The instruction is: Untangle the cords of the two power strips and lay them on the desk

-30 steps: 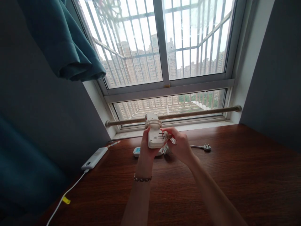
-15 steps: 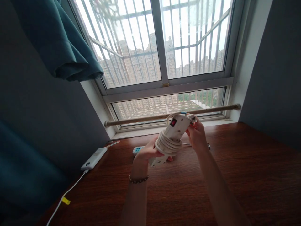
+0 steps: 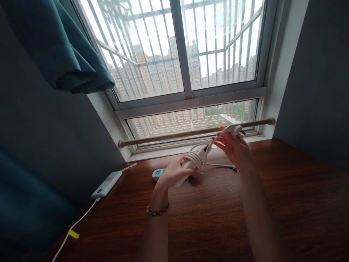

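Two bare hands are working a white power strip above a dark wooden desk. The left hand is closing around the strip's near end, fingers wrapped under it, and is holding it tilted up and away. Several loops of the strip's white cord are lying coiled around the body just beyond that grip. The right hand is pinching the cord's white plug between thumb and fingertips, with the palm loosely spread, and is holding it raised above and to the right of the coil. A single strand is running taut from plug to coil. Below the left hand, a second strip with blue sockets is lying on the desk.
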### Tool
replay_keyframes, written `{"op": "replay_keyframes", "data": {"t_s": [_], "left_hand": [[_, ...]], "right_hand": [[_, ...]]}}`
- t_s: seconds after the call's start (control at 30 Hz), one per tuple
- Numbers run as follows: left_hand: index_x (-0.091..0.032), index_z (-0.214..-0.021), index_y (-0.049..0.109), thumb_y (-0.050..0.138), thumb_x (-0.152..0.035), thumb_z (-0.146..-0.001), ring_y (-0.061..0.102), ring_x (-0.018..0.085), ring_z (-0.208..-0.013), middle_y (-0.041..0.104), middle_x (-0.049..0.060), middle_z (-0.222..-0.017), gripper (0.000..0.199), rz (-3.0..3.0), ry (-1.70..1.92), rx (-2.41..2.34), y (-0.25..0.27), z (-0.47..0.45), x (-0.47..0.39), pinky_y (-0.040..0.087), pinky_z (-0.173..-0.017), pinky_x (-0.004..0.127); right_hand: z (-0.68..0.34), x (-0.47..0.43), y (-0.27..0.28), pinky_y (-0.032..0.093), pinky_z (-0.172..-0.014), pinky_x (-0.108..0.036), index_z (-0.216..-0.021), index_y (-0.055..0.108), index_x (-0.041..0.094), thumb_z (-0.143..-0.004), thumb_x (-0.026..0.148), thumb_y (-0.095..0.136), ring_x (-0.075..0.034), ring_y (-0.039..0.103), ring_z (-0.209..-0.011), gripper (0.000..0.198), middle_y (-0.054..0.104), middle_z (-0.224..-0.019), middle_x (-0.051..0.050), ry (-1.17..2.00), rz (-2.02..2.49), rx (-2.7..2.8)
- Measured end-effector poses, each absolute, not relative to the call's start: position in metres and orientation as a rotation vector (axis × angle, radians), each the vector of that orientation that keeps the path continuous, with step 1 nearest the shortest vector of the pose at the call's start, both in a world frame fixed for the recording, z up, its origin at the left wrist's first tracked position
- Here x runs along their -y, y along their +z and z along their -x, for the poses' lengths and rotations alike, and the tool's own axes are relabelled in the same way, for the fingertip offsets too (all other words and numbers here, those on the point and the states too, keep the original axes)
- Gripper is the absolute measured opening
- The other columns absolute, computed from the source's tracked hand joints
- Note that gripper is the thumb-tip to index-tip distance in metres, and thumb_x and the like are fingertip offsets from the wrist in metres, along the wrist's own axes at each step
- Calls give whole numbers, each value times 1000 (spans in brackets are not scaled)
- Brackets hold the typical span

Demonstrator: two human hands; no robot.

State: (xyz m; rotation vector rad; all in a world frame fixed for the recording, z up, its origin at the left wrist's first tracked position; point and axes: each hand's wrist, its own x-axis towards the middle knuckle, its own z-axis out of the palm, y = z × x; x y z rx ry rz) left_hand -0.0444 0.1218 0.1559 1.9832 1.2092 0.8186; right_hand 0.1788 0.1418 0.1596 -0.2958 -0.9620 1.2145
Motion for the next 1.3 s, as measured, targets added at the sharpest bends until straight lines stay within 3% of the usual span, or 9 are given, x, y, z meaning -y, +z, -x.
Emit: {"op": "replay_keyframes", "data": {"t_s": [0.13,0.2,0.27,0.37,0.47,0.67,0.83,1.03,1.3], "left_hand": [[-23,-125,45,65,-42,-65,60,29,-88,64,10,-100,66,-2076,1055,-1819,151,26,-122,45,-73,37],[-24,-131,38,62,-44,-67,60,32,-89,61,12,-107,72,-2127,1111,-2024,150,17,-119,45,-72,40],[-24,-135,33,61,-43,-69,60,32,-88,58,13,-112,74,-2197,1145,-2124,149,10,-115,46,-70,39],[-21,-135,33,56,-40,-74,60,30,-87,52,14,-119,68,-2281,1207,-2195,149,4,-111,47,-68,37],[-19,-132,38,50,-35,-79,60,28,-87,50,15,-122,57,-2315,1250,-2222,150,3,-109,47,-66,35],[-13,-137,28,53,-44,-77,57,31,-98,47,16,-127,72,-2232,1480,-2230,152,2,-110,49,-74,37],[-8,-134,31,54,-45,-76,49,33,-112,46,18,-129,73,-2187,1621,-2153,149,4,-115,46,-86,40],[-9,-135,30,53,-44,-77,51,33,-109,42,18,-131,72,-2202,1567,-2178,147,-1,-114,49,-79,40],[-13,-141,16,56,-40,-76,56,30,-99,39,18,-132,82,-2230,1295,-2262,142,-11,-113,50,-73,39]], "right_hand": [[-158,-143,161,51,-64,-31,-81,58,18,-78,48,51,-14,57,-61,31,55,-65,-2,1317,380,596],[-142,-142,159,40,-44,-23,-78,57,17,-77,50,48,-8,37,-41,35,40,-52,3,1301,427,570],[-125,-137,157,27,-37,-20,-81,58,16,-73,48,58,-6,22,-39,33,30,-50,6,1152,509,700],[-106,-128,155,32,-44,-20,-97,60,19,-61,36,73,-8,32,-48,42,44,-62,3,774,697,1057],[-99,-123,153,39,-55,-22,-119,51,29,-62,30,72,-11,42,-58,61,51,-76,2,532,771,1383],[-98,-137,143,39,-55,-24,-117,42,24,-60,31,71,-14,47,-62,64,48,-78,1,344,988,1211],[-93,-146,138,45,-62,-27,-119,35,17,-51,32,75,-18,54,-79,81,49,-105,-9,494,1054,1039],[-93,-151,137,47,-70,-28,-101,53,15,-57,32,75,-18,58,-79,52,62,-89,-5,1022,709,1040],[-93,-156,134,47,-66,-25,-103,59,11,-56,24,78,-18,60,-76,53,66,-89,-8,1209,421,773]]}}
